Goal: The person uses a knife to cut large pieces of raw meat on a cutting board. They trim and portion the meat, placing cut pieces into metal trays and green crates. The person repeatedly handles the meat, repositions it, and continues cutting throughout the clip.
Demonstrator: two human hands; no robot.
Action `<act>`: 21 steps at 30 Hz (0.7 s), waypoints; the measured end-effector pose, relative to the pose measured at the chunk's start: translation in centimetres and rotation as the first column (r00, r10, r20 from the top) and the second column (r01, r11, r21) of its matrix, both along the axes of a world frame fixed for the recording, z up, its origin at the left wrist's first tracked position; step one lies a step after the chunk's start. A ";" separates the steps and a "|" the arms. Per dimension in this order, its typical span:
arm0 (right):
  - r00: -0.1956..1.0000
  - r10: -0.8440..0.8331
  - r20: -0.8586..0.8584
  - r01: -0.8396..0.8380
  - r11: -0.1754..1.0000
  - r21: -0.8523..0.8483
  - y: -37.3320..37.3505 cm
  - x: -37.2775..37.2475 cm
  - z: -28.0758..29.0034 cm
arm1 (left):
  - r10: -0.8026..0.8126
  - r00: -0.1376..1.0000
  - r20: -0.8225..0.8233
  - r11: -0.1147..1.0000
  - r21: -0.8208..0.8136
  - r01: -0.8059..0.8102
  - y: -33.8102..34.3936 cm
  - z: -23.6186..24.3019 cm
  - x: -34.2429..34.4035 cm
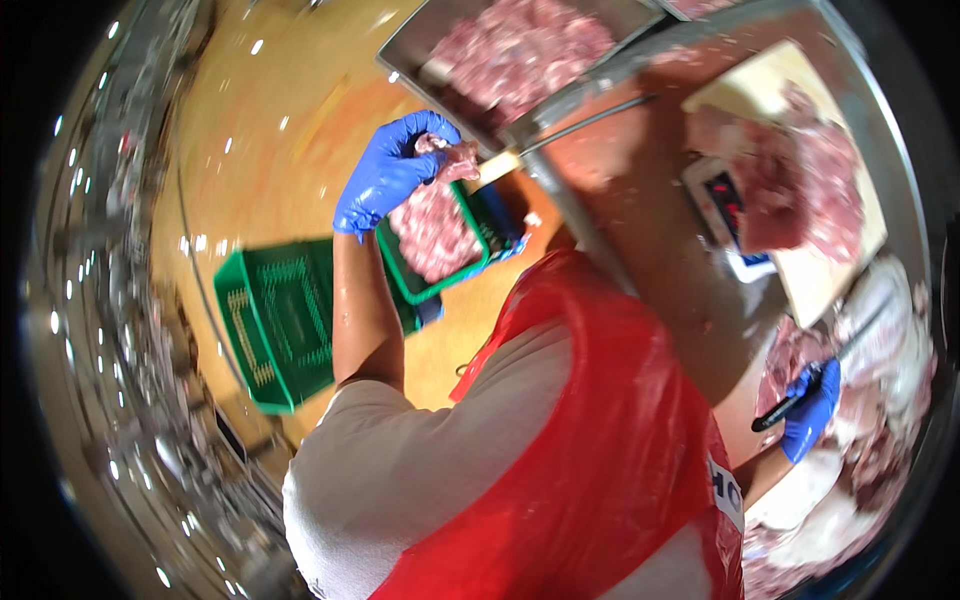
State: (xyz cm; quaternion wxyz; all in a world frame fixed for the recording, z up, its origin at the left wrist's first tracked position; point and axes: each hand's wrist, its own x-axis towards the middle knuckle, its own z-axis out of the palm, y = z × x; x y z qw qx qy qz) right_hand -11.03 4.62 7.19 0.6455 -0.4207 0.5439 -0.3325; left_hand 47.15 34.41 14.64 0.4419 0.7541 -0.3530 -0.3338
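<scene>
My left hand, in a blue glove, grips a raw meat piece above a green crate of cut meat. Beside it lies a long steel rod with a pale handle. My right hand, also blue-gloved, is closed round the black handle of a knife at the lower right, its blade pointing up-right over a large heap of pale and pink meat.
An empty green crate stands on the yellow floor. A steel bin of meat is at top. On the steel table, a cream board carries large meat cuts beside a small white device.
</scene>
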 end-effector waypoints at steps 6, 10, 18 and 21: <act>1.000 0.013 -0.004 -0.013 0.998 -0.061 -5.8 3.5 1.6 | 0.449 0.859 -0.249 0.862 0.372 -0.343 14.7 -9.7 2.1; 1.000 0.009 -0.001 -0.009 0.988 -0.156 -8.4 5.1 3.2 | -0.034 0.617 0.786 0.822 0.373 -0.430 13.9 -13.3 3.8; 0.994 0.007 0.109 0.033 0.931 -0.363 -9.2 11.0 3.4 | -0.205 0.919 0.336 0.943 -0.185 0.277 -14.9 0.5 -7.3; 0.985 -0.036 0.167 0.093 0.932 -0.351 -7.8 12.8 3.1 | -0.392 0.674 0.626 0.702 -0.270 0.659 -23.1 -3.2 -10.4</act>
